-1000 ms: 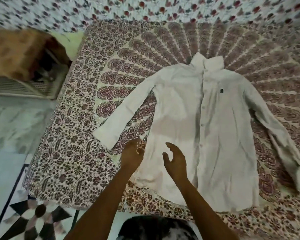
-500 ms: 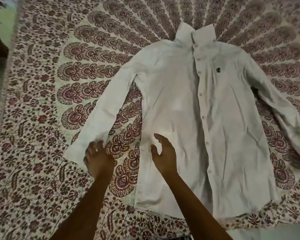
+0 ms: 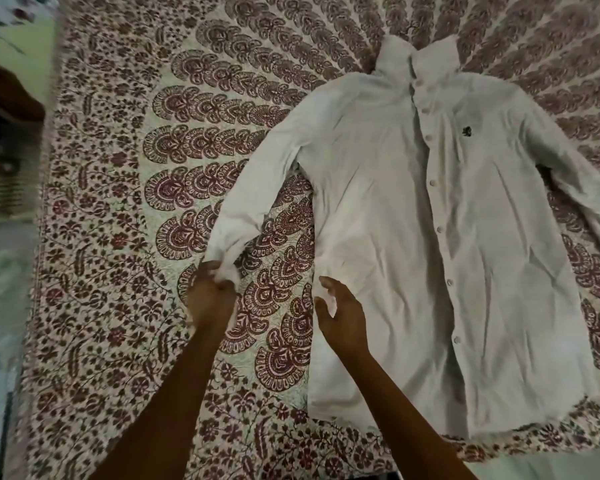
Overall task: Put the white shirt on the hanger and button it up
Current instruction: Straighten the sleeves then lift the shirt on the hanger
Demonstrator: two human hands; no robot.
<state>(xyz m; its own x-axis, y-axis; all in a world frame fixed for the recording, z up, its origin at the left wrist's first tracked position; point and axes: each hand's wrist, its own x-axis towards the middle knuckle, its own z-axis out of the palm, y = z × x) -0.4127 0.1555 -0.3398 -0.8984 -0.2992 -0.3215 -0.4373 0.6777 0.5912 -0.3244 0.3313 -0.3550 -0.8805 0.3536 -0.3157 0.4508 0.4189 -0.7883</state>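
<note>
Head view, left to right: our left hand (image 3: 211,299) is closed around the cuff of the white shirt (image 3: 413,237), just left of its body. Our right hand (image 3: 343,315) is spread open at the shirt's left hem edge, gripping nothing. The shirt lies flat and face up on the patterned bedspread (image 3: 125,237), its placket seemingly closed. We judge we are only starting to gather it; no hanger shows, so next comes fetching one. No containers are visible.
</note>
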